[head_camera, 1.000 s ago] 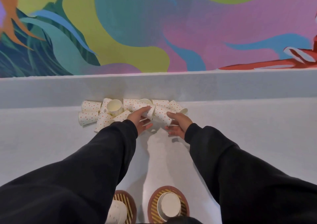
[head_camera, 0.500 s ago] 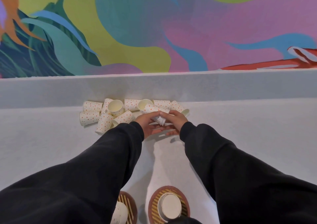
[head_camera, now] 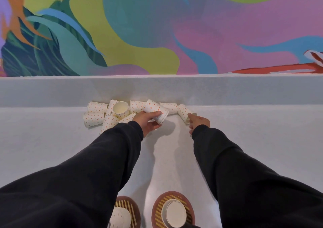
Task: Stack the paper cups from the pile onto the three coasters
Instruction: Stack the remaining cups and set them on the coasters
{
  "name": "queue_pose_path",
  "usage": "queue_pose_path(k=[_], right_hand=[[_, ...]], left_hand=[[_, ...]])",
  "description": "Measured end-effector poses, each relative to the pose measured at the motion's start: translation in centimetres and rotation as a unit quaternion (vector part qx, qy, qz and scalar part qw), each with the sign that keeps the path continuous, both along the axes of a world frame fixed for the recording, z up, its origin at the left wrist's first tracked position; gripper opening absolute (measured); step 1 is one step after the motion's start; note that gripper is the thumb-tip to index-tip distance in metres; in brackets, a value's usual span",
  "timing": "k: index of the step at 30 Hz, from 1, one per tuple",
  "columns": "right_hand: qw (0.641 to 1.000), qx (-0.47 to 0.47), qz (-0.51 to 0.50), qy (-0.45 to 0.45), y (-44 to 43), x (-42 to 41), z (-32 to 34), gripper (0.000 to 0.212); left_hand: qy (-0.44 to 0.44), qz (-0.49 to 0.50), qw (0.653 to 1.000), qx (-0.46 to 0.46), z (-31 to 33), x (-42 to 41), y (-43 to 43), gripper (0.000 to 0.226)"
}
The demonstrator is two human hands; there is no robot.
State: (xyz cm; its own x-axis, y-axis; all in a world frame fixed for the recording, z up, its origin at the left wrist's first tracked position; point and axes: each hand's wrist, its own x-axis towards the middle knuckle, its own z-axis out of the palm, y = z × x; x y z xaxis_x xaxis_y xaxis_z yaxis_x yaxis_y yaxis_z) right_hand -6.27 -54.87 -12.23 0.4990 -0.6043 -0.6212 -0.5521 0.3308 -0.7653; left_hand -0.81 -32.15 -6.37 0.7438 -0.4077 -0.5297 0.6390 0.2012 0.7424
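Gripping one dotted paper cup (head_camera: pixel 154 110), L hand (head_camera: pixel 146 124) has its fingers curled over the cup's side w/ thumb underneath. The cup is held tilted just above the counter (head_camera: pixel 52 149), mouth pointing near-right, base toward the far ledge (head_camera: pixel 244 89), and its shadow falls on the surface below. It's at the middle of the pile (head_camera: pixel 97 116), right in front of the cups lying behind it.

R hand (head_camera: pixel 200 123) is at the pile's right end. Its index finger lies along the top of the end cup (head_camera: pixel 182 111), which is on its side w/ mouth toward the near side. The other R fingers are tucked under the hand, so can't tell if it has hold of that cup or is only touching it. The hands are apart, w/ bare counter btw them.

Rest of the pile lies on its side along the foot of the ledge, mostly left of L hand. One open-mouthed cup (head_camera: pixel 120 109) faces the camera.

At the near edge are two round striped coasters. Right coaster (head_camera: pixel 176 197) carries a white cup stack (head_camera: pixel 174 213), seen from above. Left coaster (head_camera: pixel 131 206) carries a dotted cup (head_camera: pixel 120 217), partly hidden by the black L sleeve (head_camera: pixel 78 184). R sleeve (head_camera: pixel 253 184) covers the near-right corner. Painted mural (head_camera: pixel 157 27) fills the wall beyond the ledge.
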Motion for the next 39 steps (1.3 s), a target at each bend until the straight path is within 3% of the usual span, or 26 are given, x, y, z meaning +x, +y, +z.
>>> queue_pose_path(k=[5, 8, 11, 15, 22, 29, 39], right_hand=[[0.998, -0.039, 0.036, -0.03, -0.9, 0.8, -0.3, 0.035], [0.998, -0.054, -0.008, -0.019, -1.4, 0.1, 0.1, 0.031], [0.999, -0.025, -0.018, -0.034, -1.3, -1.7, 1.4, 0.029], [0.994, 0.044, 0.023, -0.093, -0.8, -4.6, 3.2, 0.022], [0.982, 0.085, 0.091, -0.143, -0.3, -6.2, 4.4, 0.019], [0.972, 0.089, 0.135, -0.17, 1.3, -6.6, 6.5, 0.023], [0.942, 0.188, 0.147, -0.236, 3.1, -9.4, 9.9, 0.019]], left_hand=[[-0.004, 0.016, 1.0, 0.013, -0.4, 0.3, 0.5, 0.052], [-0.008, 0.018, 1.0, 0.012, -0.5, 0.5, 0.6, 0.05], [-0.02, 0.025, 0.999, 0.002, -0.3, 0.8, 0.4, 0.048], [-0.04, 0.037, 0.998, -0.004, 0.5, 0.8, -0.5, 0.052], [-0.056, 0.023, 0.998, -0.015, 1.9, -0.5, -2.4, 0.056], [-0.078, -0.042, 0.996, 0.014, 3.1, -2.3, -3.1, 0.058], [-0.106, -0.102, 0.988, 0.038, 7.0, -6.1, -2.5, 0.053]])
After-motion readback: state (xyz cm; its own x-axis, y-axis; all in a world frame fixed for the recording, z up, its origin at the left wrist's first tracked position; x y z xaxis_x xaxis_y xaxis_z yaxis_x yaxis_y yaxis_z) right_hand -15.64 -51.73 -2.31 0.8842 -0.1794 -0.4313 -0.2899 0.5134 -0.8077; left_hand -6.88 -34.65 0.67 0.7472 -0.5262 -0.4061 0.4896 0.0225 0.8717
